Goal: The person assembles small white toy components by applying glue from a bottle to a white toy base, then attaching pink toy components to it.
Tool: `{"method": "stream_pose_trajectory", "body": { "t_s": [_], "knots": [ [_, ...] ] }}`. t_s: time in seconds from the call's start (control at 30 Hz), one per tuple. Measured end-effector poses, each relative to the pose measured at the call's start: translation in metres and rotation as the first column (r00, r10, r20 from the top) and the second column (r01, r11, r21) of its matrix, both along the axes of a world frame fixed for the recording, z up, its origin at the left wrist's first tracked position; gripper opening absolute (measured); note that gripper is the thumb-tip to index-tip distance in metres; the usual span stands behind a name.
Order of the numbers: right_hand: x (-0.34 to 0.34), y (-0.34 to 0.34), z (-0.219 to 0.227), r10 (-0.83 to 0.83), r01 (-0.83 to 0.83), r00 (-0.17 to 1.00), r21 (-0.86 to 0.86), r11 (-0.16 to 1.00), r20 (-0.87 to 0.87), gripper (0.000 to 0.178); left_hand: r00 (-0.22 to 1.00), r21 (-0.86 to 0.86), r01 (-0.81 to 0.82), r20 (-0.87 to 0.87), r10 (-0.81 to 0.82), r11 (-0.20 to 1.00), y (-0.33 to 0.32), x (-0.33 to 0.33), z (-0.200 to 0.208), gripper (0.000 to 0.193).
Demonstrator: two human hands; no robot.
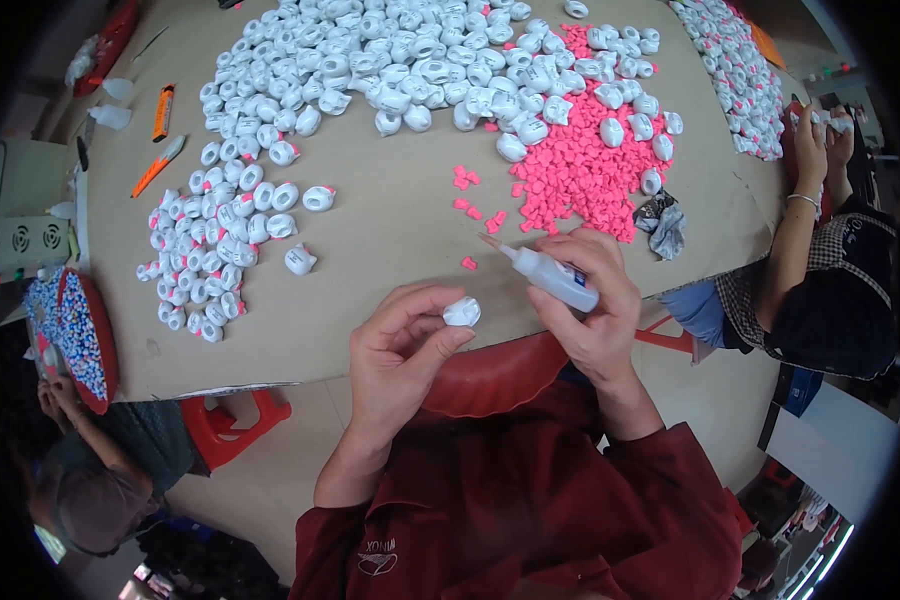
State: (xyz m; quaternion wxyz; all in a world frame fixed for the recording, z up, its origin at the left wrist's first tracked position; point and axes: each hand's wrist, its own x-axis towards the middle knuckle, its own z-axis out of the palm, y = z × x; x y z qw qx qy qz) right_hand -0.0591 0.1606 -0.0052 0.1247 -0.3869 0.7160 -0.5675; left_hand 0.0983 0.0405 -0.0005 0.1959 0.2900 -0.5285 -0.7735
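Observation:
Between the thumb and fingers of my left hand [398, 345] is a small white rounded plastic piece [461, 312]. My right hand [598, 310] grips a translucent glue bottle [553, 277], its thin nozzle tilted up and to the left, apart from the white piece. Beyond my hands lie a few loose pink pieces [468, 263] and a large heap of small pink pieces [580, 175]. A wide pile of similar white pieces [370, 60] covers the far table. On the left sits a group of white pieces with pink parts on them [210, 245].
An orange cutter knife [158, 166] and an orange box [163, 112] lie at the left. Crumpled grey material [662, 224] rests near the right edge. A red tray [495, 378] is against my lap. Co-workers sit on both sides, one by a red tray of blue and white bits [100, 340].

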Motion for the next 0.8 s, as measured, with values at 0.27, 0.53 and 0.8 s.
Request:
{"method": "stream_pose_trajectory", "body": {
  "t_s": [0.27,0.53,0.8],
  "knots": [
    [0.008,-0.01,-0.01,-0.121,0.124,0.991,-0.059,0.991,0.06,0.033,1.0,-0.006,0.02,-0.01,-0.02,1.0,0.004,-0.001,-0.002,0.028],
    [0.006,-0.005,0.005,-0.109,0.109,0.993,0.009,0.994,-0.05,0.035,1.0,-0.029,0.026,-0.004,-0.027,0.999,0.006,-0.001,-0.004,0.028],
    [-0.013,0.005,-0.001,-0.102,0.235,0.894,0.263,0.936,-0.437,0.014,0.997,0.01,0.073,-0.004,-0.073,0.997,0.009,-0.004,-0.003,0.028]
  ]
}}
